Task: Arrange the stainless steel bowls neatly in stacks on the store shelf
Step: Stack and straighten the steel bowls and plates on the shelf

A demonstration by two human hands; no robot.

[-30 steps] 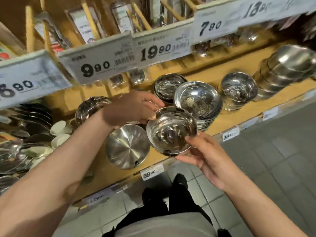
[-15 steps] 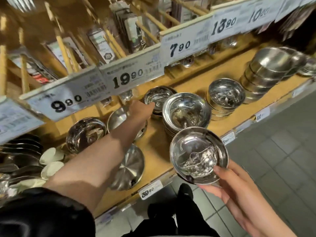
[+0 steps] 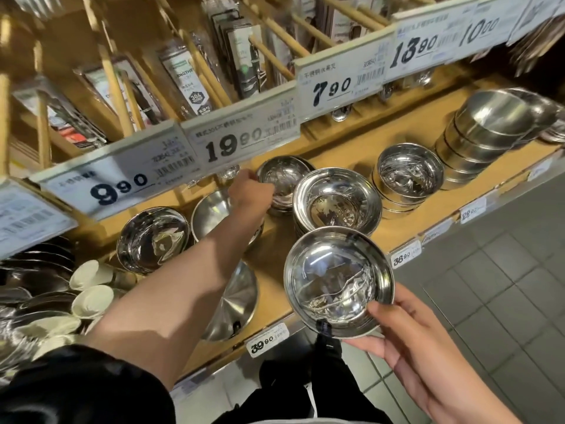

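Note:
My right hand (image 3: pixel 415 341) holds a shiny steel bowl (image 3: pixel 337 281) by its near rim, thumb inside the lip, out in front of the wooden shelf (image 3: pixel 342 148). My left hand (image 3: pixel 249 192) reaches deep onto the shelf and grips the left rim of a small bowl stack (image 3: pixel 282 179) at the back. Just right of that arm stands a wider bowl stack (image 3: pixel 336 203). Further right are a straight-walled bowl stack (image 3: pixel 408 172) and a tall leaning stack (image 3: pixel 486 130). Left of my arm sit a single bowl (image 3: pixel 153 238) and another bowl (image 3: pixel 211 211).
An upturned steel bowl (image 3: pixel 235 304) lies on the shelf's front edge under my left forearm. White spoons (image 3: pixel 91 289) and dark ladles crowd the far left. Price tags (image 3: pixel 241 139) hang from the rail above, over the bowls. Grey tiled floor (image 3: pixel 504 270) lies right.
My left hand let go of the held bowl and reached back to the small rear stack. My right hand drew the bowl down and right, away from the shelf.

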